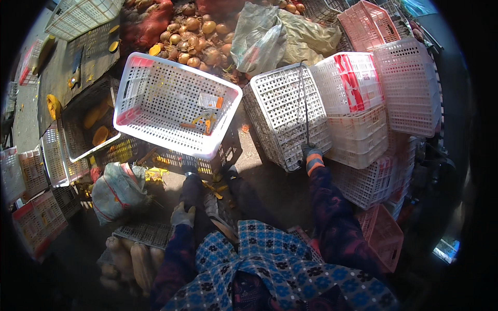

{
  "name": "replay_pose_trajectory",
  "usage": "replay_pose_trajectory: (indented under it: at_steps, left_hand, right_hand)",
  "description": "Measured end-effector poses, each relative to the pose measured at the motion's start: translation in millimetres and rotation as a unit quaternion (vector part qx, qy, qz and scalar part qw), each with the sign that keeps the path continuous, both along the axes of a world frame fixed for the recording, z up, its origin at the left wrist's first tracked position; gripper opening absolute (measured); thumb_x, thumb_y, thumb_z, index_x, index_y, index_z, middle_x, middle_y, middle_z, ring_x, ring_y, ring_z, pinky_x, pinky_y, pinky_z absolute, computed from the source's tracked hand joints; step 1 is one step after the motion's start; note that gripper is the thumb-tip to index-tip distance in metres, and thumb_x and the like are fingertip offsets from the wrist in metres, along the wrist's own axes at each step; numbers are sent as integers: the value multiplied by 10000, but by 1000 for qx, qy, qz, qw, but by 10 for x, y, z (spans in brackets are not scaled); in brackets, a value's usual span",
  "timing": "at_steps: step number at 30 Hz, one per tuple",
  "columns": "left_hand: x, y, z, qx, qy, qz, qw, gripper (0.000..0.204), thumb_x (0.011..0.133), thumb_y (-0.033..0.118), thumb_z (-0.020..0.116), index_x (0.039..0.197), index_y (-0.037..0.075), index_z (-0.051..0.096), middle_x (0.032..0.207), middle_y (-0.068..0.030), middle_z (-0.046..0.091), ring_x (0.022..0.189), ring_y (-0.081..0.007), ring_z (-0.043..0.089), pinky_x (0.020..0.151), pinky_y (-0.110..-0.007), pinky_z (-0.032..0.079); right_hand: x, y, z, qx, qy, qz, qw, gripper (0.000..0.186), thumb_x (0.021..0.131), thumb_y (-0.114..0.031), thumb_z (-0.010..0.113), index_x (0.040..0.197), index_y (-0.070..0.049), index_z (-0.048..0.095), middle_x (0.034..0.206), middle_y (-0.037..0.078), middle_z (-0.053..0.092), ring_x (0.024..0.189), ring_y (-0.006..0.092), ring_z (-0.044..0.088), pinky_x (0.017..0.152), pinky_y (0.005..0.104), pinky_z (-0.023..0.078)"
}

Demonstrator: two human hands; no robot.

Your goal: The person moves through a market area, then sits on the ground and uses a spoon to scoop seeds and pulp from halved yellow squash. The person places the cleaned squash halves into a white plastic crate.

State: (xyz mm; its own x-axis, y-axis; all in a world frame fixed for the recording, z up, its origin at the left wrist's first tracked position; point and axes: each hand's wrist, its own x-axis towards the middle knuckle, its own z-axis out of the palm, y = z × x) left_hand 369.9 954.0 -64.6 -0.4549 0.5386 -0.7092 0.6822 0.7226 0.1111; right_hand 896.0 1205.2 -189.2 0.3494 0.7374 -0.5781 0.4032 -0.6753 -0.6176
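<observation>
My right hand (313, 158), in a grey glove with an orange band, grips a long dark metal rod (306, 103) with a hooked top, lying across an overturned white crate (280, 101). My left hand (183, 215), in a pale glove, rests at my left leg with its fingers loosely bent and apart, holding nothing that I can see. In front of my feet, a white perforated crate (161, 101) with pink patches stands tilted on a darker crate (184, 160), with orange scraps and a small clear piece inside.
Stacked crates (355, 135) stand right; a pink crate (377, 236) is low right. Onions (192, 39) and plastic sacks (259, 41) lie ahead. Left are a board (78, 46) with a knife, a crate (91, 147) with cut squash, and a pale bag (116, 192). Butternut squashes (140, 259) lie lower left.
</observation>
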Motion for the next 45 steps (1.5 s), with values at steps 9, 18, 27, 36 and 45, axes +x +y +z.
replay_pose_trajectory:
  at_steps: [9, 18, 27, 36, 45]
  left_hand:
    - [24, -87, 505, -76, -54, 112, 989, 685, 823, 512, 600, 1336, 69, 505, 1343, -170, 514, 1267, -308, 462, 1063, -361, 354]
    - [14, -603, 932, 39, -89, 376, 921, 591, 828, 412, 667, 1282, 50, 558, 1292, -176, 560, 1198, -299, 537, 1020, -351, 405]
    - [-11, -1630, 433, 118, -103, 637, 755, 403, 845, 227, 705, 1168, 4, 613, 1107, -121, 640, 1011, -219, 606, 876, -316, 464]
    - [-621, -2260, 456, 59, -119, 784, 606, 283, 824, 205, 724, 951, -18, 605, 807, -49, 607, 699, -123, 555, 628, -260, 446]
    - [-941, -2904, -851, 145, -216, 826, 501, 431, 829, 385, 673, 1006, -6, 630, 920, -118, 634, 803, -240, 608, 642, -368, 492]
  right_hand:
    - [867, -99, -217, -140, -94, 118, 979, 244, 767, -161, 717, 997, -124, 644, 798, 85, 641, 648, 237, 590, 569, 428, 490]
    - [251, -388, -883, -208, -288, 652, 670, 371, 810, -400, 651, 1102, -172, 665, 979, 81, 695, 946, 261, 654, 809, 420, 518]
    - [-2292, -41, 657, -290, 174, 337, 878, 97, 809, -176, 623, 836, -103, 682, 781, 43, 663, 658, 158, 597, 589, 290, 468]
    - [-3919, 121, 1208, -263, 65, 356, 894, 128, 787, -145, 649, 911, -133, 618, 721, 98, 645, 551, 245, 607, 478, 364, 463]
    - [-3666, 171, 312, -106, -285, 835, 458, 289, 863, -337, 524, 1029, -156, 677, 1074, 66, 675, 976, 203, 639, 822, 367, 491]
